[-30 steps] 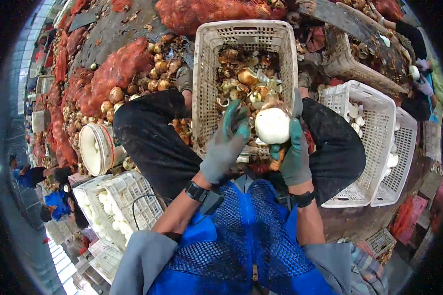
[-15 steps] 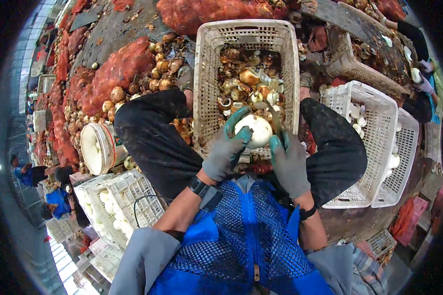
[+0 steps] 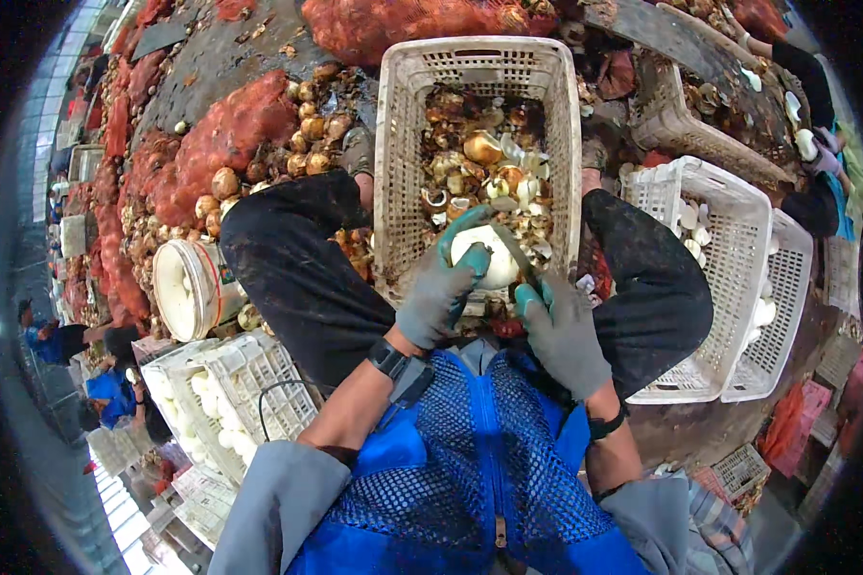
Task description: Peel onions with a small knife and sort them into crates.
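A large, white peeled onion (image 3: 501, 261) sits in my gloved left hand (image 3: 436, 295), its green-coated fingers and thumb wrapped round the left side. My gloved right hand (image 3: 566, 331) is closed on the handle of a knife (image 3: 514, 247); the blade points up and to the left along the onion's right side. Both hands are over the near end of a cream plastic crate (image 3: 385, 163) between my knees. Inside the crate lie brown onion skins and trimmings (image 3: 484, 149).
White crates (image 3: 690, 374) with peeled onions stand at right, others (image 3: 268, 369) at lower left. Beside my left knee is a white bucket (image 3: 184, 287). Red mesh sacks (image 3: 230, 134) and loose brown onions spread at far left. Another person's gloved hand (image 3: 825, 158) shows at far right.
The knife has come down and left, closer against the onion's right side. My right hand has shifted and turned slightly; the left still holds the onion, now slightly further left.
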The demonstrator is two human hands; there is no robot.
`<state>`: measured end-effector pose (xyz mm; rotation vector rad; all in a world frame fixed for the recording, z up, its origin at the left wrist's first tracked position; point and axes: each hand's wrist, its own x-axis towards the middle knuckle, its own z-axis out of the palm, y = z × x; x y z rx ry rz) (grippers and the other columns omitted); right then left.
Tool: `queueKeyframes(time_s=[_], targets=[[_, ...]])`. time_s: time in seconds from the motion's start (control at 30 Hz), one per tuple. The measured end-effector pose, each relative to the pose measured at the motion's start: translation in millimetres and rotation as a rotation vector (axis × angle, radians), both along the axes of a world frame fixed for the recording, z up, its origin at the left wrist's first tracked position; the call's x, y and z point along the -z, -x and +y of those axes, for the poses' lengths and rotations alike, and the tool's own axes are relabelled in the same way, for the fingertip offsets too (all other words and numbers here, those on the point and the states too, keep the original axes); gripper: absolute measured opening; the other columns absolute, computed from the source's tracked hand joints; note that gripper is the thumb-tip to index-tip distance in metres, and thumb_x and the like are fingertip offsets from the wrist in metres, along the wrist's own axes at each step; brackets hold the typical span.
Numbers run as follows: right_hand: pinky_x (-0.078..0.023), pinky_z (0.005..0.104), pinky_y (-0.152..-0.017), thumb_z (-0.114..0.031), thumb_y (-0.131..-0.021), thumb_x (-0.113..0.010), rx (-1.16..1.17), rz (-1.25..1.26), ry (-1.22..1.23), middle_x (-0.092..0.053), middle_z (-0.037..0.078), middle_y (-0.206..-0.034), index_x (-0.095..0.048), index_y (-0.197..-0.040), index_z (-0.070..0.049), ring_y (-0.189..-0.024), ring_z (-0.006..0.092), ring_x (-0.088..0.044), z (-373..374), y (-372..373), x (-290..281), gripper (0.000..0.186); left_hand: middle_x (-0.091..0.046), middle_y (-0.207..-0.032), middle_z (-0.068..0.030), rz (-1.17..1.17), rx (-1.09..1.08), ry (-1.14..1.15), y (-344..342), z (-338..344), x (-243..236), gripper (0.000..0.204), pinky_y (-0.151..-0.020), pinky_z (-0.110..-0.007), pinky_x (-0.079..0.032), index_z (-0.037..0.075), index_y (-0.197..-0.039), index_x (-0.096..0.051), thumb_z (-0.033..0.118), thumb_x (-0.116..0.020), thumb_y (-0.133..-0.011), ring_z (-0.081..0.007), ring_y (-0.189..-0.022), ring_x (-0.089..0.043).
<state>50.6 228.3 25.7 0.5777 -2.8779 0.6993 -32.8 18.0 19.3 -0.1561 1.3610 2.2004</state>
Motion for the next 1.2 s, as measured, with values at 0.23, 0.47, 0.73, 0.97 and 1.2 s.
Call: queueKeyframes(time_s=[0.23,0.47,0.73,0.97,1.2], targets=[[-0.059,0.0535,-0.085,-0.010,-0.096,-0.067,-0.095,-0.067,0.054,-0.063,0.026,-0.125,-0.064,-0.118,-0.002,-0.103,0.0427,-0.069,4.1,19.7,-1.5,0.023,-0.064,-0.141,-0.0078,0.087,-0.053,0.298,1.3,-3.1,13.1,0.063,-0.107,-0.033,-0.052,0.001,-0.157,-0.051,0.021,-0.072,-0.100,-0.0141,-0.124,-0.062],[-0.059,0.0527,-0.083,-0.009,-0.096,-0.066,-0.095,-0.071,0.046,-0.063,0.026,-0.117,-0.064,-0.120,0.000,-0.098,0.0431,-0.070,-11.7,22.4,-6.2,0.026,-0.064,-0.139,-0.0065,-0.018,-0.223,0.056,-1.8,1.4,17.0,0.067,-0.107,-0.036,-0.056,0.007,-0.159,-0.049,0.041,-0.069,-0.105,-0.0170,-0.123,-0.065],[-0.058,0.0588,-0.087,-0.011,-0.097,-0.068,0.043,-0.270,0.113,-0.060,0.034,-0.136,-0.064,-0.125,0.001,-0.113,0.0473,-0.067,-5.0,-15.6,-4.8,0.030,-0.063,-0.146,-0.0106,-0.239,-0.366,-0.364,-5.0,-7.6,40.5,0.066,-0.115,-0.047,-0.054,0.008,-0.162,-0.043,0.041,-0.065,-0.109,-0.0270,-0.133,-0.065],[-0.059,0.0559,-0.090,-0.014,-0.097,-0.071,0.031,0.024,-0.007,-0.052,0.036,-0.152,-0.067,-0.111,-0.001,-0.124,0.0490,-0.065,-34.9,13.1,12.7,0.019,-0.062,-0.148,-0.0101,-0.183,-0.326,-0.201,-9.6,4.4,22.6,0.068,-0.115,-0.046,-0.054,0.012,-0.163,-0.043,0.047,-0.064,-0.108,-0.0260,-0.134,-0.064],[-0.059,0.0521,-0.086,-0.013,-0.097,-0.069,0.056,0.118,-0.044,-0.057,0.032,-0.149,-0.069,-0.110,0.000,-0.121,0.0437,-0.068,-42.5,12.9,28.2,0.018,-0.062,-0.147,-0.0075,-0.155,-0.276,-0.189,-13.3,2.7,25.3,0.066,-0.115,-0.046,-0.053,0.012,-0.163,-0.044,0.047,-0.061,-0.109,-0.0236,-0.136,-0.062]])
